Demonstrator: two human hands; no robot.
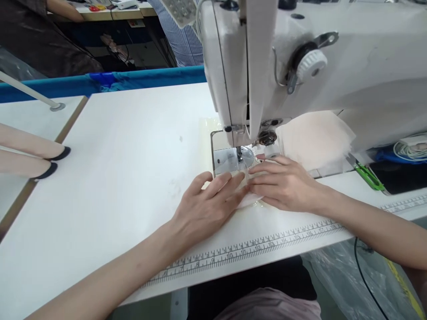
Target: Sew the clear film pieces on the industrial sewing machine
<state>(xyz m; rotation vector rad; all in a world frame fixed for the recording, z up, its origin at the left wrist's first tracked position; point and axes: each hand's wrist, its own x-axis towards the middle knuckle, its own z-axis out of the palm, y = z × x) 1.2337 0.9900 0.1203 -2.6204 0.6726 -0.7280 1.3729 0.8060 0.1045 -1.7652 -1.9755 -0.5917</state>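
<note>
Both of my hands are at a small piece of pale, thin fabric [248, 201] in front of the sewing machine's presser foot [239, 153]. My left hand [208, 202] is palm down with bent fingers, its fingertips closed on the fabric's left side; the thumb is hidden underneath. From the right, my right hand [285, 184] lies over the fabric with its fingers stretched out and slightly apart. The fingertips of the two hands nearly meet just below the metal needle plate [225, 161]. Most of the fabric is covered by my hands.
More pale sheer fabric [316, 138] lies under the machine arm [360, 66]. Green-handled snips [368, 175] rest at the right. A printed ruler [247, 251] runs along the front edge. Two pale rods with dark ends [30, 162] extend in from the left. Other people sit beyond the blue cloth edge [150, 78].
</note>
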